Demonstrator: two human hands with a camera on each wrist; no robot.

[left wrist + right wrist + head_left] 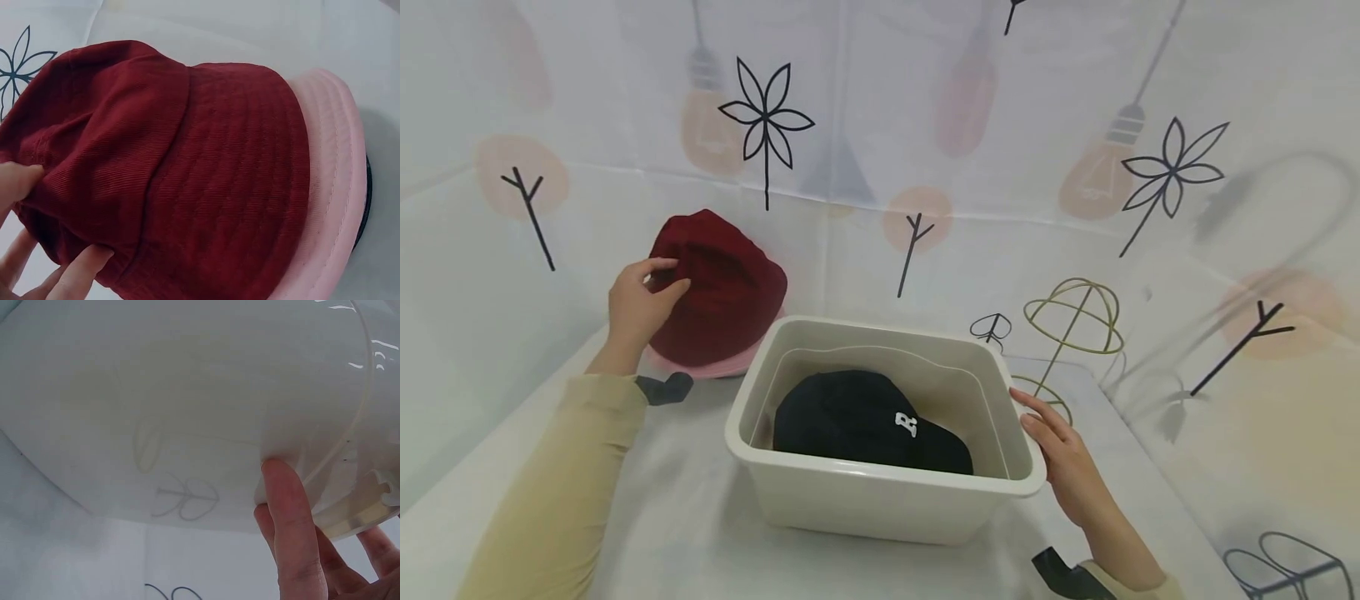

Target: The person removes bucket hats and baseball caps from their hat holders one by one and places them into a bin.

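Observation:
My left hand (638, 307) pinches the crown of a dark red bucket hat (730, 283), bunching its cloth; the left wrist view shows the fold between the fingers. Under it lies a pink hat (334, 187), its brim sticking out, and a thin dark edge (367, 206) shows beneath that. A cream plastic bin (872, 508) stands in the middle, holding a black cap (842, 417) with a white letter R on its front. My right hand (1067, 458) rests at the bin's right rim, fairly straight fingers (290, 519) touching its outer wall.
The bin stands on a white-covered table (685, 508), to the right of the hats. Behind is a white cloth backdrop (865, 125) printed with flowers, bulbs and twigs. A gold wire stand (1056, 358) appears behind the bin's right corner.

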